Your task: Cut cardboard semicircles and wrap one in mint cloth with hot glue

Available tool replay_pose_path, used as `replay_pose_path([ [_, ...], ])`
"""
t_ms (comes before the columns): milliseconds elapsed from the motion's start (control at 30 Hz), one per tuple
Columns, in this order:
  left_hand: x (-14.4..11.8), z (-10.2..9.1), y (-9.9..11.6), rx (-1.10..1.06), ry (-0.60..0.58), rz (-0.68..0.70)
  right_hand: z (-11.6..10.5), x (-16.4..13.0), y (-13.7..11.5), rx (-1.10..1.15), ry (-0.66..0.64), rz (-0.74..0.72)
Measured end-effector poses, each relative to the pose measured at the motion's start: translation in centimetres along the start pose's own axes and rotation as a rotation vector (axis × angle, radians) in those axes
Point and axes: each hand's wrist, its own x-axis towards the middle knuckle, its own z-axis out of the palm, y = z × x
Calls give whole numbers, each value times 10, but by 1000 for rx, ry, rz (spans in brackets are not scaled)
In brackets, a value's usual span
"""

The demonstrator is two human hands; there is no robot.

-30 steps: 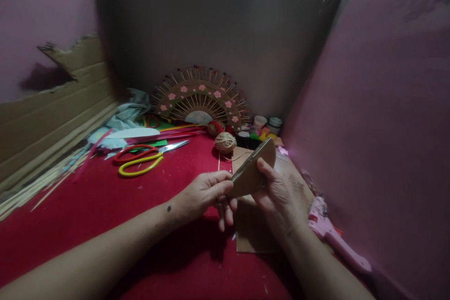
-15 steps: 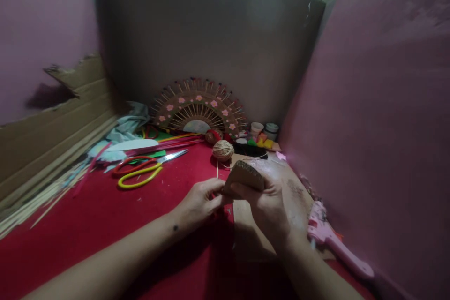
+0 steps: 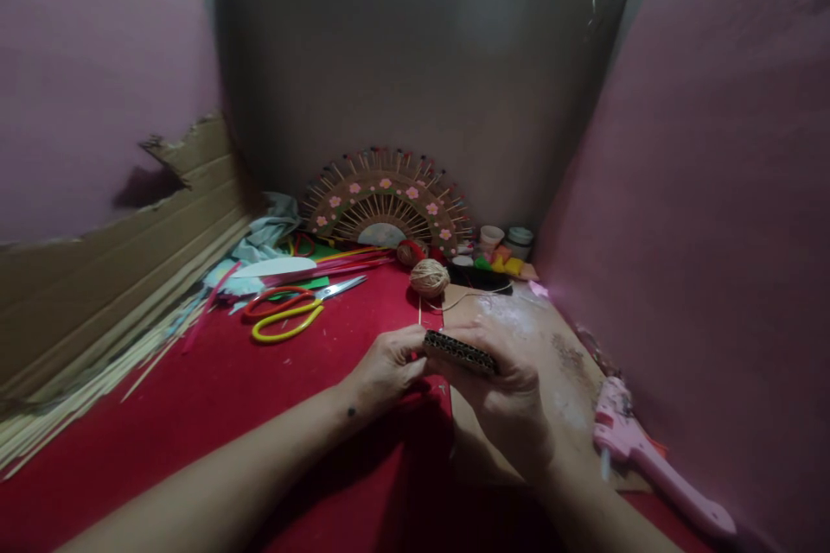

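Note:
My right hand is closed around a small piece of cardboard, tilted so that its corrugated edge faces me. Touching the left end of the cardboard, my left hand has thumb and fingers pinched together. A thin pale strand of twine runs from the ball of twine down to the left fingers; its end is hidden there. Both hands are above the border between the red cloth and a brown board.
Left of the hands lie scissors with red and yellow handles, near thin sticks. A flowered stick fan leans on the back wall. Small pots stand at back right. A pink glue gun lies at right.
My right hand has tipped the cardboard, so its broad face has turned away and its corrugated edge now shows. The whole view has shifted, with things appearing further right.

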Motion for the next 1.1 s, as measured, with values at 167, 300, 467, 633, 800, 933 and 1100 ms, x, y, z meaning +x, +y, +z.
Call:
replay_pose_path([
  [167, 0, -1, 2, 17, 12, 3, 1, -1, -1, 16, 6, 1],
  [300, -1, 0, 4, 15, 1, -10, 1, -1, 0, 9, 3, -8],
  [467, -2, 0, 7, 27, 27, -8, 1, -1, -1, -8, -11, -16],
  [633, -2, 1, 6, 23, 9, 2, -1, -1, -1, -6, -11, 5],
  [800, -1, -1, 9, 47, 14, 21, 0, -2, 1, 16, -1, 20],
  [933, 0, -4, 16, 83, 10, 90, 1, -1, 2, 50, 11, 37],
  [1100, 0, -5, 21, 107, 17, 121, 2, 0, 5, 88, 23, 46],
])
